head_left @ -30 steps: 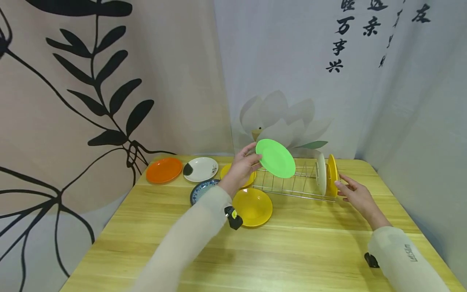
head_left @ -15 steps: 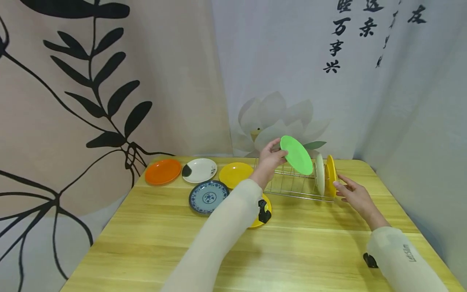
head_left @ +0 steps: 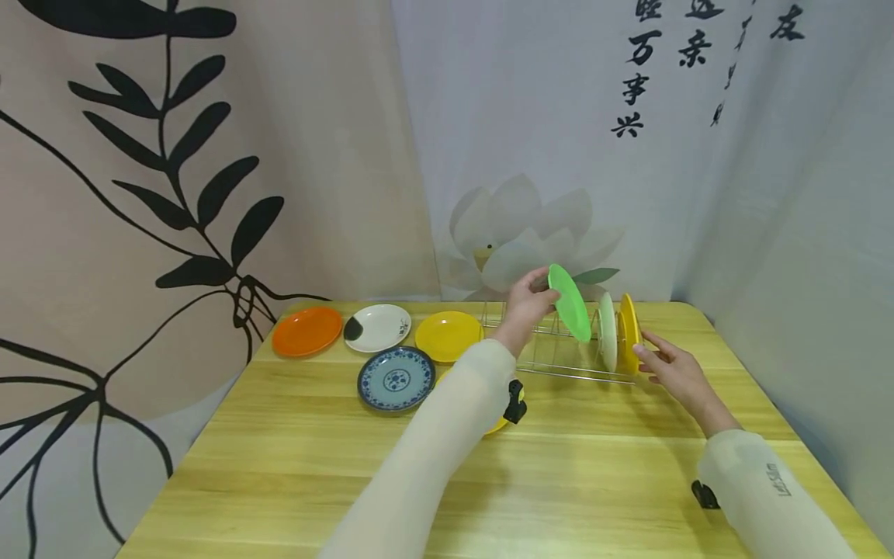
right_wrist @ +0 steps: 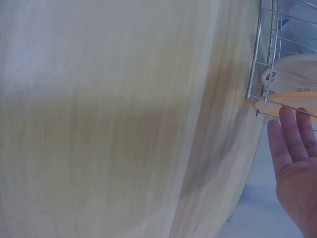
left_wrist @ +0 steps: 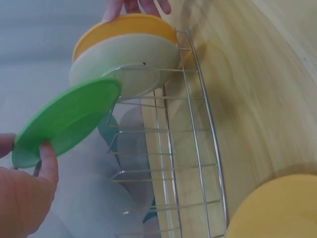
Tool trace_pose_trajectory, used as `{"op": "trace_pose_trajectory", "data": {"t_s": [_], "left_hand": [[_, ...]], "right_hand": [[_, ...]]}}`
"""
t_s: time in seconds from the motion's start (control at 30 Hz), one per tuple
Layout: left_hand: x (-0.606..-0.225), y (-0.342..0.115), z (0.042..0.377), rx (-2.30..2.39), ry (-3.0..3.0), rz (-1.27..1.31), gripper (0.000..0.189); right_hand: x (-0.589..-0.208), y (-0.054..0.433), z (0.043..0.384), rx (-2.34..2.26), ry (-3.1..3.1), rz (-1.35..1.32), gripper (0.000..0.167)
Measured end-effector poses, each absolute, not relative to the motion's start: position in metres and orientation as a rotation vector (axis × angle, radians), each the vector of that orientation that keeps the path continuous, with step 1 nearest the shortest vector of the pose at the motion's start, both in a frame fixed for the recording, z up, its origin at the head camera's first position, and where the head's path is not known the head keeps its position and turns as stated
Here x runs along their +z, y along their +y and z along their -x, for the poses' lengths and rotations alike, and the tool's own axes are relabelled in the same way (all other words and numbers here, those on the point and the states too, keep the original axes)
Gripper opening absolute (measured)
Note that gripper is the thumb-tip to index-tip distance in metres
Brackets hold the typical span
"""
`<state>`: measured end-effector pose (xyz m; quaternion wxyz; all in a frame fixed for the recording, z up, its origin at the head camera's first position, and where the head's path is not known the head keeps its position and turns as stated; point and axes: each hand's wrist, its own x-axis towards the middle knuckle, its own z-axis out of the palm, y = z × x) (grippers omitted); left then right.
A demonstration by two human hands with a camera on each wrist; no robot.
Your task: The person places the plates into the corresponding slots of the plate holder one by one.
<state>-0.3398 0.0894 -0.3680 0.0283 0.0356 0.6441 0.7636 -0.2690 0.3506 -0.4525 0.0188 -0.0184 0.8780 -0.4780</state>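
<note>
My left hand [head_left: 525, 309] pinches a bright green plate [head_left: 569, 304] by its near-left rim. The plate is tilted on edge above the wire dish rack [head_left: 576, 376]; in the left wrist view its far edge overlaps the rack's wires. A white plate [head_left: 608, 334] and a yellow plate [head_left: 629, 335] stand side by side at the rack's right end. My right hand [head_left: 679, 380] touches the outer side of that yellow plate. The right wrist view shows its fingers [right_wrist: 292, 134] extended, tips at the plate's edge.
Left of the rack, an orange plate [head_left: 307, 331], a white plate with a dark patch [head_left: 382, 328], another yellow plate [head_left: 449, 336] and a blue-patterned plate [head_left: 396, 379] lie flat on the wooden table [head_left: 279, 466]. My left sleeve mostly covers one more yellow plate [head_left: 497, 425]. Curtains hang behind.
My left hand has carried the green plate rightward over the rack, and the plate has turned more edge-on. My right hand stays beside the upright yellow plate.
</note>
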Motion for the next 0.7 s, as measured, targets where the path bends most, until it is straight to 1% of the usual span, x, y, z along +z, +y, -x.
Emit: {"op": "trace_pose_trajectory", "data": {"t_s": [0.23, 0.43, 0.7], "left_hand": [[-0.38, 0.107, 0.338, 2.308, 2.02, -0.045, 0.045], [-0.389, 0.119, 0.336, 2.283, 2.07, -0.054, 0.041], [-0.395, 0.11, 0.334, 2.185, 2.169, -0.044, 0.043]], "right_hand": [[-0.455, 0.351, 0.27, -1.478, 2.722, 0.037, 0.079], [-0.456, 0.352, 0.271, -1.477, 2.722, 0.035, 0.079], [-0.454, 0.352, 0.269, -1.475, 2.736, 0.051, 0.078]]}}
